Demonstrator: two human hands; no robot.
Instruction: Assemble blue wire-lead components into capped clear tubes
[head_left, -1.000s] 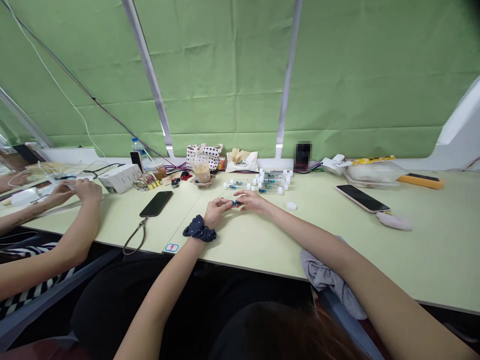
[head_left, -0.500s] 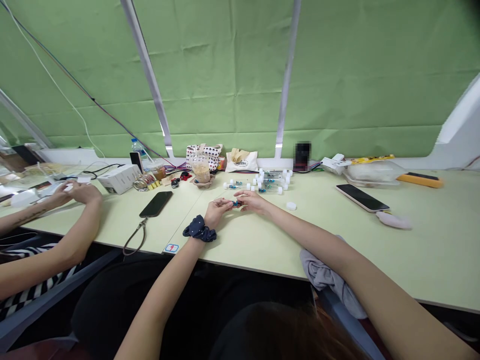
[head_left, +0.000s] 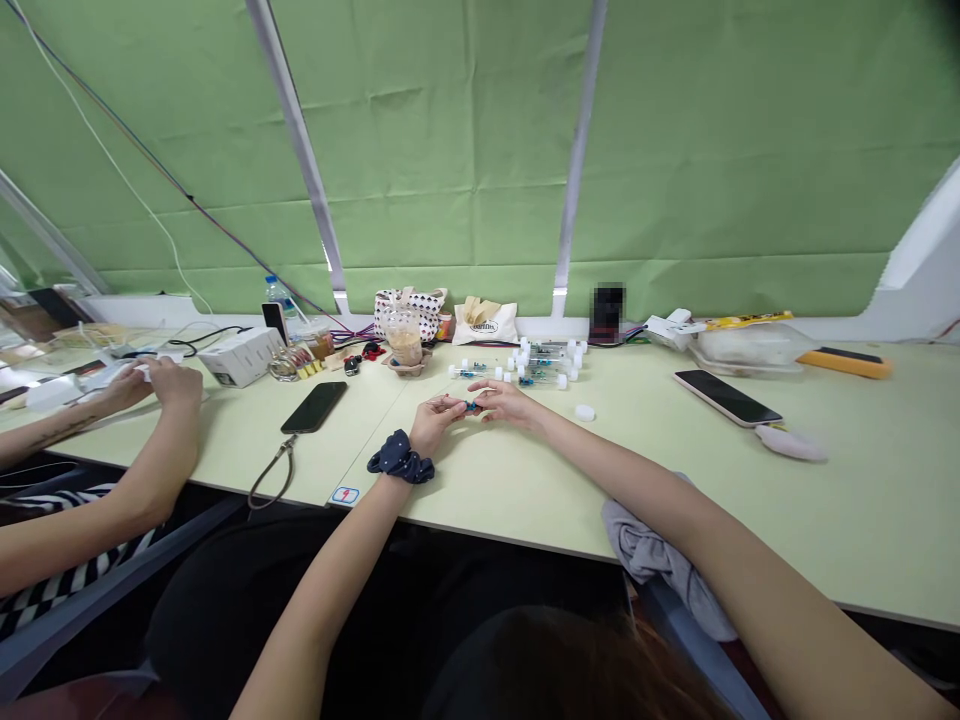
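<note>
Between my fingertips is a small blue piece (head_left: 471, 406), too small to name more closely. My left hand (head_left: 435, 420) pinches it from the left, a dark dotted scrunchie (head_left: 401, 457) round that wrist. From the right, my right hand (head_left: 506, 403) is closed on it too, fingers curled over the top. Just beyond lie several clear tubes (head_left: 551, 362) with white caps and blue bits inside. A loose white cap (head_left: 585, 412) rests on the table to the right of my right hand.
A phone (head_left: 315, 407) with a strap lies to the left; another phone (head_left: 727, 397) lies at right. Behind my hands stand a drink cup (head_left: 405, 348) and a cloth pouch (head_left: 486, 323). A co-worker's hands (head_left: 161, 385) work at far left. A plastic container (head_left: 750, 350) sits back right.
My hands stay together around the small blue piece with barely any movement. The whole view shifts very slightly. At far left the co-worker's hands have moved a little.
</note>
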